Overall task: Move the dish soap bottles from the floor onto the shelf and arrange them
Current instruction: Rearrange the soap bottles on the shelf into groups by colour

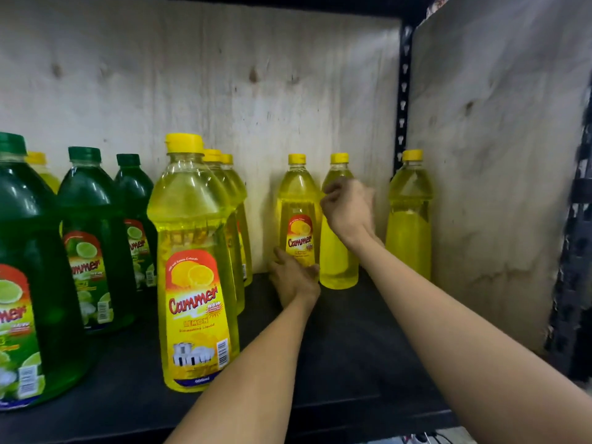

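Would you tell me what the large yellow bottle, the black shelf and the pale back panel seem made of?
Large yellow bottle: clear glossy plastic, liquid and highlights showing through.
Black shelf: smooth matt board, perhaps painted or laminated.
Pale back panel: probably bare plywood, with grain and knots.

**Shop or Stockroom Shelving**

Rows of identical lemon dish soap bottles (195,267) and green lime ones (93,238) are standing on a black shelf (336,363). A slotted steel upright (403,100) is carrying it, and bare plywood (224,75) is backing it.
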Motion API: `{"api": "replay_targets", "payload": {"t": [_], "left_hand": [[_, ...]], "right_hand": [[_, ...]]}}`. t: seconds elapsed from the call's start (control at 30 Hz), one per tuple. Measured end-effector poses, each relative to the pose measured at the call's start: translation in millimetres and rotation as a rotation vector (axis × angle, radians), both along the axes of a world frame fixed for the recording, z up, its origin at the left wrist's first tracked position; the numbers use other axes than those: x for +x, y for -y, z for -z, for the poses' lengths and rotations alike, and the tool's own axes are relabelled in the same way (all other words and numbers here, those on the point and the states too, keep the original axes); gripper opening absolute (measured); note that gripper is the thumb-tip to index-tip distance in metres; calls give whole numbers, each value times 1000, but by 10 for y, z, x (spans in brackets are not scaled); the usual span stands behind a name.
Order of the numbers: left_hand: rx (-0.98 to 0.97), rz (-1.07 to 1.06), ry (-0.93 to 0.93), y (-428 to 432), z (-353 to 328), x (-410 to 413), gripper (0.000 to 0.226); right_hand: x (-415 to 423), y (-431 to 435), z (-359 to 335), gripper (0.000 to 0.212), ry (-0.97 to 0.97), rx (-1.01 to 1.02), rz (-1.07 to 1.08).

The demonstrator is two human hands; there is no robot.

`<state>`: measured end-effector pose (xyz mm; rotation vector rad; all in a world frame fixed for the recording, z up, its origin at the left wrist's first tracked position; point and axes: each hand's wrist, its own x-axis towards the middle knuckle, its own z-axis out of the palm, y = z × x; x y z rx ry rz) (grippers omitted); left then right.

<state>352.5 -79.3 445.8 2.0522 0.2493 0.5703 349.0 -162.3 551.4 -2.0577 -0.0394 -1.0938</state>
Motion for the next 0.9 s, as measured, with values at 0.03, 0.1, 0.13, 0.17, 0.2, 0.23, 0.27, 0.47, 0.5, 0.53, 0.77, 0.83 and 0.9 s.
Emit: {"api": "replay_targets", "payload": {"t": [0.03,0.1,0.13,0.17,0.2,0.23,0.27,0.47,0.5,0.53,0.77,0.83,0.9], "left_hand": [[3,4,7,4,-4,33,83],[13,5,10,13,-17,82,82],[23,2,5,17,-27,92,83],[33,-4,0,20,-35,96,82],[43,-13,-1,19,-43,103,81],[49,-20,0,12,-51,106,79],[47,-23,3,1,-58,110,77],[21,1,18,-63,-61,117,79],[19,10,20,-72,-52,105,80],[18,24,15,-83,-41,93,82],[-104,-6,27,-5,-126,-117,74],[-224,38,144,49,-217,-243,52],[-430,267,134,94,-267,-347,27]], "right_hand": [[-37,58,14,28,68,15,64],[-100,180,46,49,85,35,125],[-88,242,61,65,33,64,100],[-66,293,62,77,-41,104,44],[-22,331,76,84,-123,139,-19],[26,353,107,89,-190,163,-79],[50,359,142,90,-238,183,-122],[174,406,287,67,-276,149,-170],[140,411,272,63,-274,139,-178],[130,427,256,60,-277,142,-191],[-132,672,173,78,-453,237,-469],[-330,738,123,57,-530,269,-653],[-442,823,119,51,-597,314,-841]]}}
